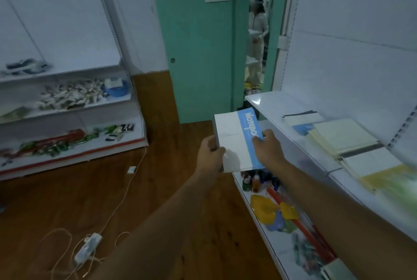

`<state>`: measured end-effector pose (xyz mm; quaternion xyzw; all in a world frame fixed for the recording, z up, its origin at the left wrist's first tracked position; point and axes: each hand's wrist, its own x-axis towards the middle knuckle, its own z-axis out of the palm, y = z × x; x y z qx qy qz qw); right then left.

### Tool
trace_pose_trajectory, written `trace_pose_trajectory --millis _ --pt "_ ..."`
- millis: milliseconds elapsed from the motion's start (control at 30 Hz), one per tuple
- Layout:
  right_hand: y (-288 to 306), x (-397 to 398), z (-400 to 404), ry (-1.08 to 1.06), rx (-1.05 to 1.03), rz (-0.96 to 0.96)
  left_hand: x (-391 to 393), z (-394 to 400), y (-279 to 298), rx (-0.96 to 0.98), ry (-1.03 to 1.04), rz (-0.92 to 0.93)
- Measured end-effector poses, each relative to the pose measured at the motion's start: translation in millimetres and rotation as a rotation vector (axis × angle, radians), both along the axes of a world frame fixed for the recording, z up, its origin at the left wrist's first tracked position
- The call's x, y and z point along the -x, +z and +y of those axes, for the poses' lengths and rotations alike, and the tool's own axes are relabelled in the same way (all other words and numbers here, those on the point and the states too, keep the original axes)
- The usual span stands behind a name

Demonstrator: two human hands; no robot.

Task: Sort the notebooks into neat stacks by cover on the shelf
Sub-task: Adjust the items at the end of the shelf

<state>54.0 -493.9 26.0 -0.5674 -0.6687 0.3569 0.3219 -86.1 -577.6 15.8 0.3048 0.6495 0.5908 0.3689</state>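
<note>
I see white notebook stack (234,142) w/ blue band along right side, off shelf, just past shelf (282,117) front edge, tilted. On shelf: dark-edged notebook (301,115) nr far end, blue-cover one (302,128) beside it, cream stack (340,137) nr back panel, white stack (370,162) next, yellow-green cover (390,180) nr near end, blurred.

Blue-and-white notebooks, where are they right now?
Head view, centre: the blue-and-white notebooks are held in both hands, left hand and right hand, just off the front edge of the right-side shelf.
</note>
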Motion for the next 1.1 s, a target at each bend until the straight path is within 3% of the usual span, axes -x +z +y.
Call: trace_pose_trajectory --millis 233,467,733,933,1100 --pt "-16 88 51 0.107 0.000 -0.034 78 21 -11 0.026 0.039 0.030" --pt "-41 163 156 0.163 -0.044 -0.148 144 106 -30 0.028 0.106 0.070" --pt "-7 243 253 0.261 -0.016 -0.125 215 207 -4 0.038 0.150 0.142" --pt "5 265 319 0.218 0.004 -0.029 244 285 5 0.044 0.116 0.174" --pt "2 251 374 0.048 -0.002 -0.011 245 369 2 0.027 -0.008 0.195"
